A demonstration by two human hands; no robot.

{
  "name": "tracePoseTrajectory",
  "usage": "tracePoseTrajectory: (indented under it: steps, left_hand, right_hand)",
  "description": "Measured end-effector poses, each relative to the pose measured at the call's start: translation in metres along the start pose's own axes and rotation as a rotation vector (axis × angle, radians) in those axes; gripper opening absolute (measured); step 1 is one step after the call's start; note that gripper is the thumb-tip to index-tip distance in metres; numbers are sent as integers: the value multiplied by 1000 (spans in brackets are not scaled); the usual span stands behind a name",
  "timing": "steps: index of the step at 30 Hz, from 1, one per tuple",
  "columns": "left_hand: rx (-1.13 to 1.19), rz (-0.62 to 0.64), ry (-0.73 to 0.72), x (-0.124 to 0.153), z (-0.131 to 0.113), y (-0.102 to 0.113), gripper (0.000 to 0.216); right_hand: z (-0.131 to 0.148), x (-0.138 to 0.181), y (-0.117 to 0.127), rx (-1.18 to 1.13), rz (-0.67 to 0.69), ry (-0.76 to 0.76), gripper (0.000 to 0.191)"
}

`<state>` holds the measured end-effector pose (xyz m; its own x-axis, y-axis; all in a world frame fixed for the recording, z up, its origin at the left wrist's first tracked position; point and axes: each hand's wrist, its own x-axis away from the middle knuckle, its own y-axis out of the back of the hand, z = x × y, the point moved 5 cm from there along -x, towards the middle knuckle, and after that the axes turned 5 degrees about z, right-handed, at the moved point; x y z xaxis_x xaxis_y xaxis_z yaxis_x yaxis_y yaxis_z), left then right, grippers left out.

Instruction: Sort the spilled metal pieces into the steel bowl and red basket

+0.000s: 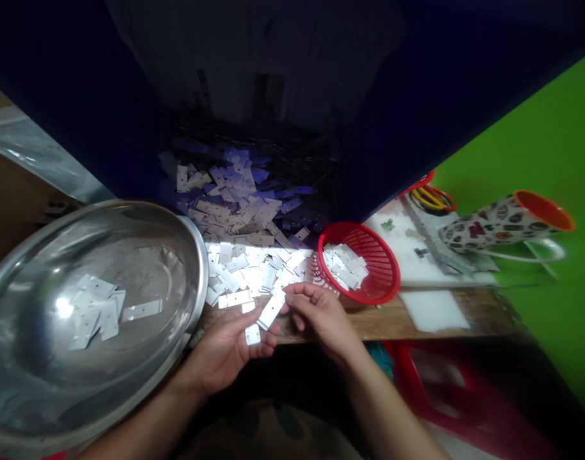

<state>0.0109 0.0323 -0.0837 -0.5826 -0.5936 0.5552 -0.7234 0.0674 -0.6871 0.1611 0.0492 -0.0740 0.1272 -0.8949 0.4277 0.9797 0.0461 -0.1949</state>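
Observation:
A flat metal plate [272,310] with a small hole spans both hands in front of the pile. My left hand [229,345] pinches its lower end under the thumb, and another bright metal piece [252,334] rests across the same fingers. At the plate's upper end, my right hand [321,314] grips it between thumb and fingertips. Just beyond the hands lies a heap of similar metal plates [244,220], spreading back into a dark blue enclosure. More plates [347,265] sit inside a red plastic basket [392,281], right of my right hand.
A large steel basin [143,377] on the left holds several metal plates [98,310]. Along the bench's wooden edge [378,319] lies a white block [435,311]. A patterned mug [493,227] with an orange rim stands at right, near a green wall [536,147].

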Motion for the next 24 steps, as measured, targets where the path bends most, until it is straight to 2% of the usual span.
tracePoseTrajectory:
  steps: [9,13,16,19,24]
  left_hand:
    - [-7,2,5,-2,2,4,35]
    - [183,63,37,-1,-1,3,52]
    - [283,88,48,-2,-5,5,48]
    - [335,114,53,-4,-5,5,47]
    - [388,134,49,-6,-1,2,49]
  right_hand:
    - [-2,1,1,-32,17,11,24]
    - [7,10,9,-60,-85,150,21]
    - [13,22,11,-44,-119,200,22]
    - [16,34,8,32,-97,236,20]
    - [15,46,2,343,-110,358,8]
